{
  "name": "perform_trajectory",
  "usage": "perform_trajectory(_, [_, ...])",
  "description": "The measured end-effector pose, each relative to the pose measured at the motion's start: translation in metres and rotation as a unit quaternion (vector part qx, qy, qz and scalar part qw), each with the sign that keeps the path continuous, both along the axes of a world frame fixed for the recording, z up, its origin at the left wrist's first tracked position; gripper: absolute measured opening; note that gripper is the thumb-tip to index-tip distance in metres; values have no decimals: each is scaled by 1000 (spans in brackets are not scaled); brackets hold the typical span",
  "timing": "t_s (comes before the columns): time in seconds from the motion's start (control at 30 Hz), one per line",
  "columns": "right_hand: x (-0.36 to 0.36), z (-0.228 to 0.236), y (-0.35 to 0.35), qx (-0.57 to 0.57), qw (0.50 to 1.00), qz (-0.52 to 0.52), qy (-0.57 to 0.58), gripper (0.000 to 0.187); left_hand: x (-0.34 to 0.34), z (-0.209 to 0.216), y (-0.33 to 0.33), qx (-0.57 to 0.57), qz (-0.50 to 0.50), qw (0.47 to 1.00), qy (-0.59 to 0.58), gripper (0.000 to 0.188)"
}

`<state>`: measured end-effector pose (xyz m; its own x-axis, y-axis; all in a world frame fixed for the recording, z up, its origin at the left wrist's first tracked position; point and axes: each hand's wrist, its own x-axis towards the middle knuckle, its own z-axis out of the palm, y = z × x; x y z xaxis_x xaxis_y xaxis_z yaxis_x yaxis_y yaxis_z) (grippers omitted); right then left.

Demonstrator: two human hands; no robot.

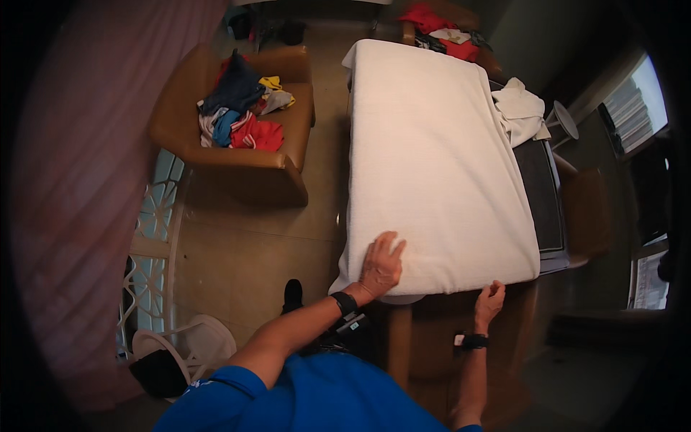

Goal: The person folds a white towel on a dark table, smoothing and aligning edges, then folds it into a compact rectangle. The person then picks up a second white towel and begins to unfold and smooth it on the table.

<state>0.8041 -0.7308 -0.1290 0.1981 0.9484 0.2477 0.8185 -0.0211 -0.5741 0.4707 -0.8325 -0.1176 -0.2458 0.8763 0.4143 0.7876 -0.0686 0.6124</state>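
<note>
A large white blanket (432, 158) with a fine woven texture is spread over a table, a few soft wrinkles running across it. My left hand (381, 268) lies on its near left corner, palm down with the fingers stretched out. At the near edge, towards the right, my right hand (491, 301) has its fingers curled and pinched at the blanket's hem. Part of that grip is hidden by the hand itself.
A brown armchair (237, 169) heaped with clothes (245, 101) stands at left. Another pile of clothes (450, 32) is at the back. White fabric (520, 111) lies on the dark surface (536, 187) at right. Near left is a white stool (205, 342); a brown chair (446, 342) stands close in front.
</note>
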Motion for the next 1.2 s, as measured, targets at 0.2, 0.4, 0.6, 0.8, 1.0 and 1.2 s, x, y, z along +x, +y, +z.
perform_trajectory(0.2, [-91, -9, -75, -39, 997, 67, 4, 29, -61, -23, -34, -66, 35, 986, -151, 69])
perform_trajectory(0.4, [-128, -38, -116, -57, 995, 85, -19, 57, -77, -41, -52, -210, 58, 890, -400, 94])
perform_trajectory(0.6, [-174, -26, -142, -191, 955, -4, 225, 75, -89, -107, -53, -334, -63, 754, -562, 108])
perform_trajectory(0.8, [-207, -7, -159, -229, 900, -43, 369, 85, -101, -68, -70, -362, -94, 668, -643, 114])
perform_trajectory(1.0, [-209, -16, -170, -305, 842, -37, 443, 54, -87, -75, -78, -340, 7, 635, -694, 105])
perform_trajectory(1.2, [-209, -28, -179, -384, 823, 24, 418, 31, -80, -106, -87, -300, -16, 635, -712, 71])
